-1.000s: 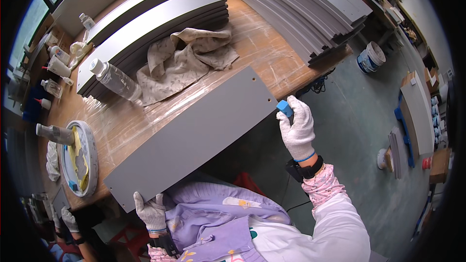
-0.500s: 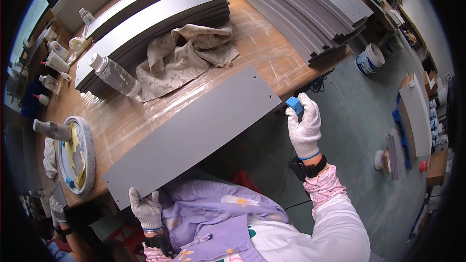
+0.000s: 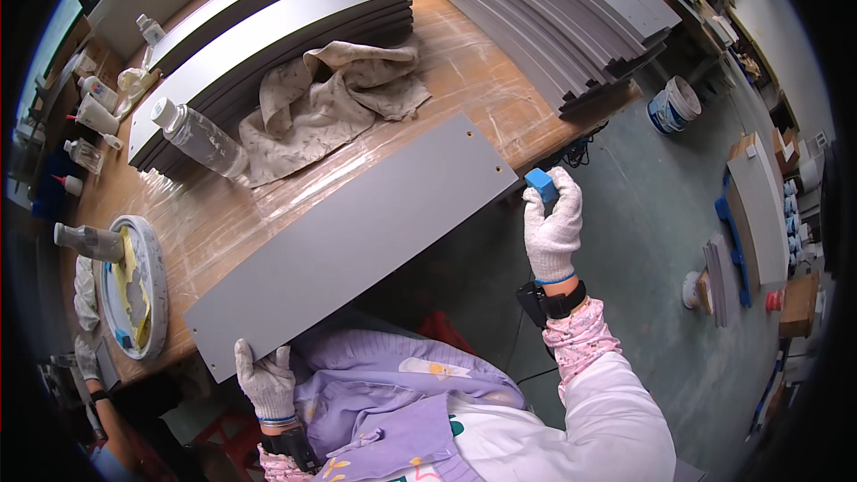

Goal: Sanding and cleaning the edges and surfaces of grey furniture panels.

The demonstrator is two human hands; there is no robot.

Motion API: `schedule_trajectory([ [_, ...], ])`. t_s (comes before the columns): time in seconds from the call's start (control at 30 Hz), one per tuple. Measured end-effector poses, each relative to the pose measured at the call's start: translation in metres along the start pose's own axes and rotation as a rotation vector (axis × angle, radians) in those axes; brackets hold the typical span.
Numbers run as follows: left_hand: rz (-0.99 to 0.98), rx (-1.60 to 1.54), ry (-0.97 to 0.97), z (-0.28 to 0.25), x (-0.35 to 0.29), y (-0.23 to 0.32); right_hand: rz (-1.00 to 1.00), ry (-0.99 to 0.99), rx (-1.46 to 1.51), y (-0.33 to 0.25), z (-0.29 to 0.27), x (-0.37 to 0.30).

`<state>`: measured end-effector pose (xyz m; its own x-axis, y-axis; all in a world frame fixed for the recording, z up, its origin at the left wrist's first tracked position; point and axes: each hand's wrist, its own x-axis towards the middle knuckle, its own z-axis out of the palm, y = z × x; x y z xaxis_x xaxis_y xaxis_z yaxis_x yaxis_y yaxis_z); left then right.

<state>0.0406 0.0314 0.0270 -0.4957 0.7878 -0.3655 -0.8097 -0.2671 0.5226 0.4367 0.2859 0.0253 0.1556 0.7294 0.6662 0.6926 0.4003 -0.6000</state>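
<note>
Panel (image 3: 350, 248), grey and flat, lies slantwise through the middle of the frame, its far long side over the table (image 3: 214, 225) and its near side and right end past the table's border. I judge it is set overhanging so that its edge can be reached freely from below and from the right.

On my feed the gloved left hand (image 3: 266, 384), lower left of centre, is at the panel's near corner, a finger and the thumb spread and touching it. I take that as steadying; whether the other fingers close underneath I cannot tell.

The right hand (image 3: 553, 230), right of centre, is pinched: thumb and fingertips grasp a small blue block (image 3: 540, 183), with much of it sticking out past them, probably so that its face can meet a surface without the glove in between. I see the block just beside the panel's right end, apart from it.

A stack of grey panels (image 3: 286, 31) sits upper left, with a crumpled cloth (image 3: 278, 136) and a clear bottle (image 3: 203, 141) against its near side, seemingly parked within reach. At left, a round lid-like tray (image 3: 159, 296) carries a yellow sheet (image 3: 136, 290).
</note>
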Motion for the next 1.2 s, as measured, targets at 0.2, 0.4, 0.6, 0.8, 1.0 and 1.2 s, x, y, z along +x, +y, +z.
schedule_trajectory([
  [0.2,-0.008,-0.004,0.001,0.000,0.000,-0.001,-0.135,-0.082,-0.031,-0.006,0.000,-0.003],
  [0.4,-0.011,-0.025,0.007,0.011,0.003,-0.004,-0.063,-0.045,-0.007,-0.014,0.007,0.003],
  [0.6,-0.014,-0.044,-0.040,0.016,0.005,-0.014,-0.221,-0.230,0.194,-0.084,0.022,-0.047],
  [0.8,-0.006,-0.040,-0.073,0.016,-0.001,-0.014,-0.272,-0.233,0.118,-0.073,0.015,-0.044],
  [1.0,-0.014,-0.006,-0.077,0.009,0.001,-0.006,-0.097,-0.010,-0.168,0.008,0.003,0.012],
  [1.2,0.028,-0.072,-0.075,-0.005,-0.007,0.005,-0.303,-0.222,0.064,-0.059,0.017,-0.036],
])
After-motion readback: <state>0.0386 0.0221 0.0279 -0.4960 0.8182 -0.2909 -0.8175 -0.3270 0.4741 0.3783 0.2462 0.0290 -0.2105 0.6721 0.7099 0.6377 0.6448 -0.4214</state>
